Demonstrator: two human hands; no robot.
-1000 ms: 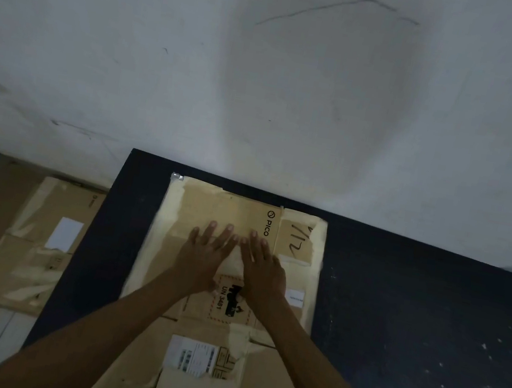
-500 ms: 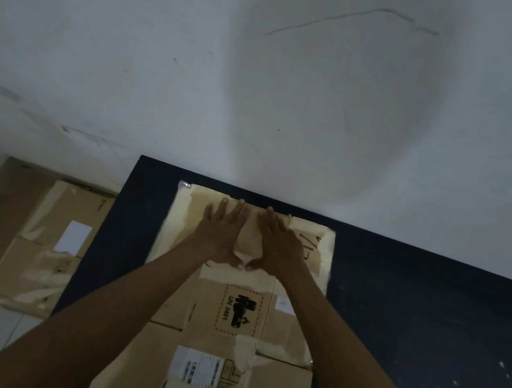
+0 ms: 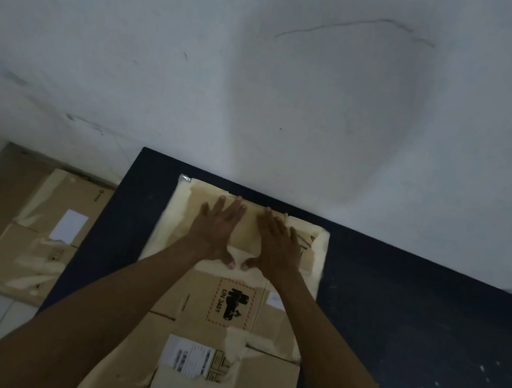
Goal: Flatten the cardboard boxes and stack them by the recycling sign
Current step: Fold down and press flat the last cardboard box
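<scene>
Flattened cardboard box (image 3: 220, 316) lay on a dark table (image 3: 412, 321) set against a white wall (image 3: 267, 77). The left hand (image 3: 216, 231) and right hand (image 3: 278, 243), fingers straight and spread, pressed palm-down side by side on its far end. Another flattened box (image 3: 28, 230) lay on the floor to the left.

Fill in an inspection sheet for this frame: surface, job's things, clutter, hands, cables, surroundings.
Surface: dark table, pale specks at right.
Job's things: flattened cardboard box on the table, taped, UN 3481 label; more flattened cardboard on the floor at left.
Clutter: nothing seen.
Hands: left hand and right hand pressing flat on the box's far end, no grip.
Cables: nothing seen.
Surroundings: scuffed white wall; no recycling sign visible.
</scene>
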